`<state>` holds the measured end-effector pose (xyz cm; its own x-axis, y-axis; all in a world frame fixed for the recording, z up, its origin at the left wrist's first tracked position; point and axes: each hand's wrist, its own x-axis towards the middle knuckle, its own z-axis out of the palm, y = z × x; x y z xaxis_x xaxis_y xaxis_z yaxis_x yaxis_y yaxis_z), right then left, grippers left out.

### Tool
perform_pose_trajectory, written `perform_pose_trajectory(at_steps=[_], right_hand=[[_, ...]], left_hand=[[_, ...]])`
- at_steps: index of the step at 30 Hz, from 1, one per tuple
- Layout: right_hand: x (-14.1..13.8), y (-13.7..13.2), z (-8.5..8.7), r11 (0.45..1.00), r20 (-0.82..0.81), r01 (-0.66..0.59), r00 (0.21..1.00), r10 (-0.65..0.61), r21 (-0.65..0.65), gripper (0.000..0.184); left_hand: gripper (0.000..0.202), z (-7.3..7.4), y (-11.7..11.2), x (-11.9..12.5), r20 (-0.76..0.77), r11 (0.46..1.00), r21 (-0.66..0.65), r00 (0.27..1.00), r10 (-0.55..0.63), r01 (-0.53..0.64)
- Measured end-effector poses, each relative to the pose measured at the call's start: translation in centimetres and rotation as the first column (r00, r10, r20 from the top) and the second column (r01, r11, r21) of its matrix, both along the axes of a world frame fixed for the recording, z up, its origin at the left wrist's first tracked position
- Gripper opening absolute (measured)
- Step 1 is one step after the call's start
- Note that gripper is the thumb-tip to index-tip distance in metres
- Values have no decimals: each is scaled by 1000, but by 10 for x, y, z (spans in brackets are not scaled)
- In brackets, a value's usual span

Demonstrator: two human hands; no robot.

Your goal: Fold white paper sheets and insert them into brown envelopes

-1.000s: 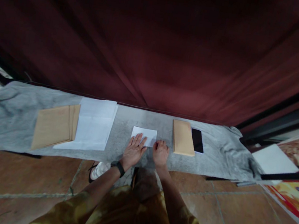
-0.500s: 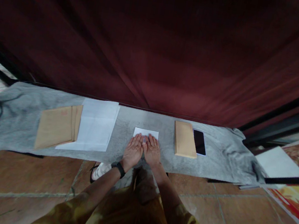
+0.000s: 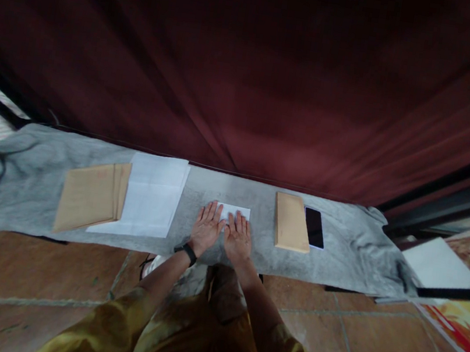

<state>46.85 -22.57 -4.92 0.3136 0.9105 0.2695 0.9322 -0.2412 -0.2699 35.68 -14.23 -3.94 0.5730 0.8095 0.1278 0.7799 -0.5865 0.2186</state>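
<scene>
The folded white paper [image 3: 238, 212] lies on the grey cloth [image 3: 338, 250] covering the surface, right in front of the person. The left hand [image 3: 206, 227] and right hand [image 3: 238, 236] rest flat side by side on its near part, fingers [image 3: 212, 211] stretched out and gripping nothing. The paper looks thin, light and limp, likely to crease easily, so it is probably best pinched at a free far corner or edge. 1 stack of brown envelopes [image 3: 90, 195] overlaps white sheets [image 3: 155, 193] to the left. A single brown envelope [image 3: 292, 221] and a phone [image 3: 314, 227] lie to the right.
</scene>
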Motion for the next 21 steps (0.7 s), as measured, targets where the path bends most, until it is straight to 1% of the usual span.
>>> perform_pose_trajectory(at_steps=[7, 14, 18, 21], right_hand=[[2, -5, -6, 997, 2, 75, 997, -75, 26, 54], [22, -18, -10, 991, 30, 108, 993, -110, 82, 56], [34, -26, -7, 992, 47, 112, 992, -114, 56, 54], [39, -24, 1, 986, 32, 154, 987, -156, 57, 53]], left_hand=[[66, 0, 6, -13, -20, 1000, 0, 1000, 4, -4], [69, -3, 7, -16, -35, 1000, 23, 999, -9, 10], [72, -3, 7, -16, -48, 999, 38, 999, -19, 20], [72, -2, 7, -16, -47, 999, 34, 999, -15, 16]])
